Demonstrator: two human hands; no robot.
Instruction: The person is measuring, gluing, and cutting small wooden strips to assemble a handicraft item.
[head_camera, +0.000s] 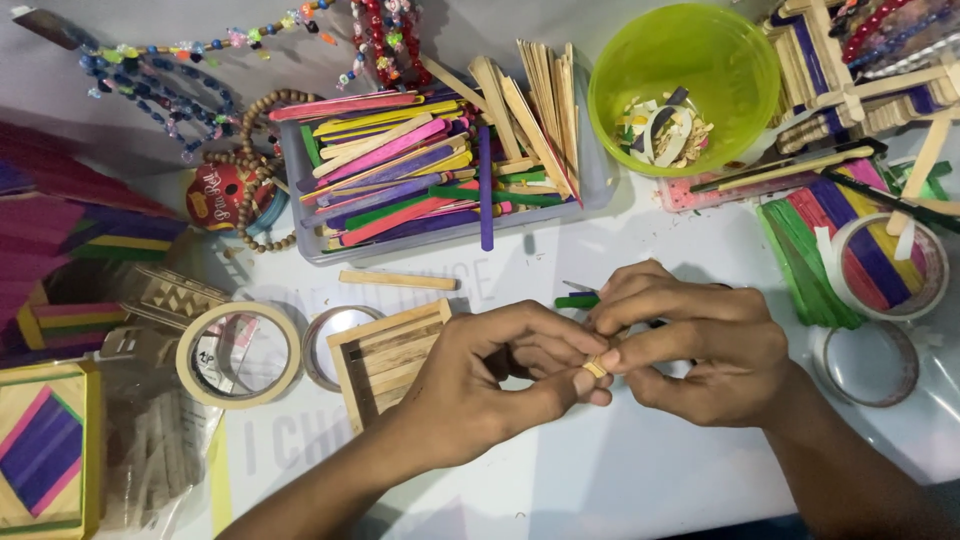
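My left hand (490, 380) and my right hand (690, 350) meet over the white table (620, 470), fingertips pinched together on a small piece of plain wooden craft stick (595, 368). A green stick (577, 300) lies just behind my right fingers. Close to my left wrist lies a square frame of plain sticks (385, 355). A single plain stick (398, 280) rests on the table behind it.
A clear tray of coloured sticks (430, 170) stands behind, a green bowl of scraps (685, 85) to its right. Tape rolls (238, 353) lie left, another roll (868, 362) right. Beads (160, 85), stick structures (860, 70) and a striped stick panel (45, 450) crowd the edges.
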